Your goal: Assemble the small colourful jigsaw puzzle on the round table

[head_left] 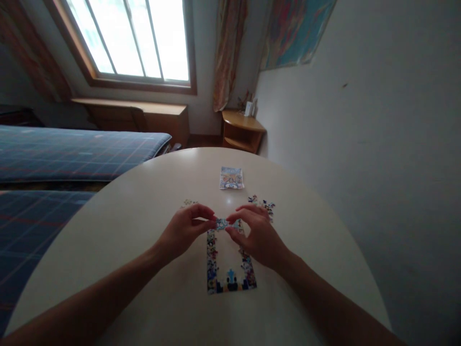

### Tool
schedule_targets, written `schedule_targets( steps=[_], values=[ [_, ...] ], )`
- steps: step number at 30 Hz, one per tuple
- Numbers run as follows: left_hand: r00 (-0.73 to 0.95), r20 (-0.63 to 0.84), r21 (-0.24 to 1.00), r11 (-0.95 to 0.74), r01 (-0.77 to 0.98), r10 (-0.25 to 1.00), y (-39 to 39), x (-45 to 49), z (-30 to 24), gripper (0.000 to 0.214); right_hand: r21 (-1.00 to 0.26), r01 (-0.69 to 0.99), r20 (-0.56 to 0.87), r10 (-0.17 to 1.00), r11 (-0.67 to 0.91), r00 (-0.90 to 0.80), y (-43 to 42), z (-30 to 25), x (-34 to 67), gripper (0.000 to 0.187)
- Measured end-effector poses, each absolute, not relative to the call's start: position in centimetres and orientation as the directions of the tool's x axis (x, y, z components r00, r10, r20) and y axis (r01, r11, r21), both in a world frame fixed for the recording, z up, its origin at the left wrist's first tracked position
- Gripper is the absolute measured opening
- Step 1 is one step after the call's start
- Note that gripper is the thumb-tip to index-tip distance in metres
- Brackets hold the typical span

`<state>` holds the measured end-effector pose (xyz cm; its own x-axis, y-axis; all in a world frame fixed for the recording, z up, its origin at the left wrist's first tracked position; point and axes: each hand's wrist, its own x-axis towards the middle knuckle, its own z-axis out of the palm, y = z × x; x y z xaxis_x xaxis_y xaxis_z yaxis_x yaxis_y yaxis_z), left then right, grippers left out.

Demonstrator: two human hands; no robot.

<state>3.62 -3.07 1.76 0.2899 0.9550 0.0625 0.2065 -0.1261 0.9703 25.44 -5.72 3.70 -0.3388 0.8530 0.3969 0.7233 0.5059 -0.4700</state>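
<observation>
A partly joined jigsaw puzzle (212, 266) lies on the round white table as a rectangular border, its middle showing bare table. At its far edge, a small strip of joined jigsaw pieces (221, 223) sits between my hands. My left hand (185, 226) pinches the strip's left end between thumb and fingers. From the other side, my right hand (257, 233) has its thumb and fingers closed around the right end. Whether the strip is raised or touches the border, I cannot tell. My right hand hides part of the border's top right corner.
Loose jigsaw pieces (268, 206) lie beyond my right hand, and paler pieces (189, 203) beyond my left. A small printed picture sheet (231, 179) rests farther back on the table (158, 187). A plaid bed (72, 154) stands left; a white wall (378, 144) rises right.
</observation>
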Motion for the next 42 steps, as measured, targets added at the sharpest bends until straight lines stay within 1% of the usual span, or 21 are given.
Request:
schedule_targets(
  steps=[2, 4, 8, 12, 16, 22, 27, 31, 34, 39, 42],
  values=[
    [0.284, 0.072, 0.967, -0.137, 0.216, 0.956, -3.1, 3.7, 1.8, 0.03, -0.458, 0.735, 0.404, 0.854, 0.5, -0.329, -5.4, 3.7, 25.7, 0.011],
    [0.279, 0.096, 0.954, -0.168, 0.248, 0.955, -3.1, 3.6, 2.0, 0.027, -0.432, 0.781, 0.417, 0.867, 0.452, -0.272, -4.7, 3.4, 26.6, 0.011],
    [0.23, 0.202, 0.861, -0.284, 0.422, 0.952, -2.5, 2.8, 2.1, 0.022, -0.341, 0.891, 0.385, 0.909, 0.299, -0.158, -2.9, 2.7, 28.9, 0.013],
    [0.2, 0.217, 0.75, -0.294, 0.592, 0.955, -1.5, 1.8, 1.4, 0.023, -0.352, 0.909, 0.299, 0.947, 0.221, -0.114, -1.9, 1.7, 29.9, 0.016],
    [0.227, 0.273, 0.647, -0.353, 0.676, 0.935, -0.6, 1.2, 0.5, 0.02, -0.388, 0.895, 0.296, 0.949, 0.22, -0.105, -1.6, 1.3, 29.8, 0.016],
    [0.315, 0.311, 0.548, -0.44, 0.711, 0.897, 0.3, 0.9, -0.3, 0.02, -0.408, 0.877, 0.247, 0.956, 0.252, -0.16, -1.7, 1.7, 29.7, 0.013],
    [0.375, 0.354, 0.489, -0.511, 0.707, 0.857, 0.2, 0.8, -0.2, 0.018, -0.443, 0.865, 0.185, 0.968, 0.234, -0.167, -1.4, 1.7, 30.0, 0.011],
    [0.545, 0.371, 0.413, -0.659, 0.629, 0.752, -0.5, 1.0, 0.3, 0.025, -0.456, 0.855, 0.155, 0.968, 0.246, -0.196, -1.2, 1.6, 30.3, 0.01],
    [0.625, 0.351, 0.359, -0.716, 0.599, 0.698, -1.0, 1.1, 0.5, 0.027, -0.453, 0.855, 0.158, 0.967, 0.251, -0.2, -1.5, 2.0, 30.3, 0.009],
    [0.665, 0.315, 0.351, -0.735, 0.581, 0.677, -1.3, 1.1, 0.8, 0.029, -0.467, 0.852, 0.121, 0.972, 0.237, -0.204, -2.0, 2.8, 30.0, 0.006],
    [0.688, 0.293, 0.344, -0.744, 0.573, 0.665, -1.4, 0.9, 1.2, 0.032, -0.48, 0.838, 0.133, 0.966, 0.259, -0.222, -2.0, 3.0, 30.0, 0.005]
  ],
)
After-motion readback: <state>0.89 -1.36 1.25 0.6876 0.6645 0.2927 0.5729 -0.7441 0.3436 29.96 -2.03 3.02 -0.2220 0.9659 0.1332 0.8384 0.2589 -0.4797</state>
